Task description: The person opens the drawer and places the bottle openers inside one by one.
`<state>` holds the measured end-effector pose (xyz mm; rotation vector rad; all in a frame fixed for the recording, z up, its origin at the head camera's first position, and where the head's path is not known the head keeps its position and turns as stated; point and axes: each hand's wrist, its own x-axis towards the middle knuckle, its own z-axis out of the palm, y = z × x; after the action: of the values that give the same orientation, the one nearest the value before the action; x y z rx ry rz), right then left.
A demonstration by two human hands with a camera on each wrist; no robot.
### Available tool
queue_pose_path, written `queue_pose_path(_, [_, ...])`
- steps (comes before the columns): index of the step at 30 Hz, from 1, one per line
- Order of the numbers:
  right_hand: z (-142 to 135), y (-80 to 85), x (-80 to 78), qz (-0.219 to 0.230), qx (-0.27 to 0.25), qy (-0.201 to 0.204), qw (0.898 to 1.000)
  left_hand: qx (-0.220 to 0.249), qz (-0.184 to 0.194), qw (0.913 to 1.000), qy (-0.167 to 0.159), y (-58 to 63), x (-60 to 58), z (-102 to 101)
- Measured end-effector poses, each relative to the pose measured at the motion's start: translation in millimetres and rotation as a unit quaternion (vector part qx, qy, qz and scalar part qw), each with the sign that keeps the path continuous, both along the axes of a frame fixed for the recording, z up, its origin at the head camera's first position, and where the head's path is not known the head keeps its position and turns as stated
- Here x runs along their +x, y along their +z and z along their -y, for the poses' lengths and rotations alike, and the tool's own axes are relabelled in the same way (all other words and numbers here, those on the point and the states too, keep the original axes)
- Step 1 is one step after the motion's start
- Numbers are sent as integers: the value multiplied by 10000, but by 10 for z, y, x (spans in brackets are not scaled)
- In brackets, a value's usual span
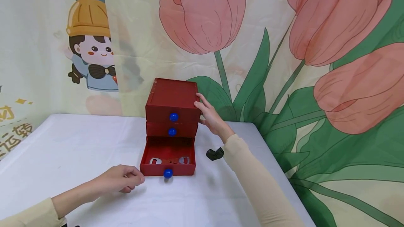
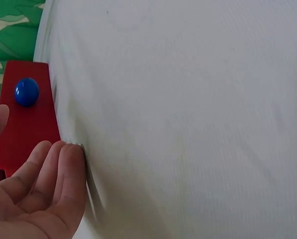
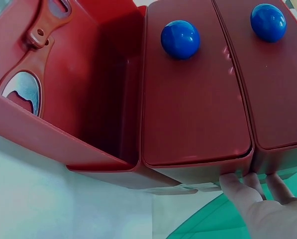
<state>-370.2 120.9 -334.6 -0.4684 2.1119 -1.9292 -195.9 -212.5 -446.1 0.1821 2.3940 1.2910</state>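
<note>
A red three-drawer box (image 1: pixel 173 94) with blue knobs stands on the table. Its bottom drawer (image 1: pixel 193 169) is pulled out, the upper two closed. Inside that drawer lie two bottle openers, a left one (image 1: pixel 155 161) and a right one (image 1: pixel 184 160), with red handles and metal heads. My left hand (image 1: pixel 118 179) is by the drawer's front left corner, fingers loosely bent, thumb apart, holding nothing; whether a fingertip touches the drawer I cannot tell. My right hand (image 1: pixel 212 118) rests its fingertips against the box's right side, near the top.
White cloth covers the table (image 1: pixel 94 139). A small black object (image 1: pixel 214 154) shows beside my right sleeve. Behind the table hangs a printed curtain (image 1: pixel 135 45) with tulips and a cartoon figure.
</note>
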Motion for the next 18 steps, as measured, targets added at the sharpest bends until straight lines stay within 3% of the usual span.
queue_pose_path(9, [10,8,18,-28,68,-17,10000,803,687,9943,-146,-53,-16,-196])
queue_pose_path(18, [3,-2,13,-35,40,-13,10000,1729,1319,9761,46,-111,-40,-393])
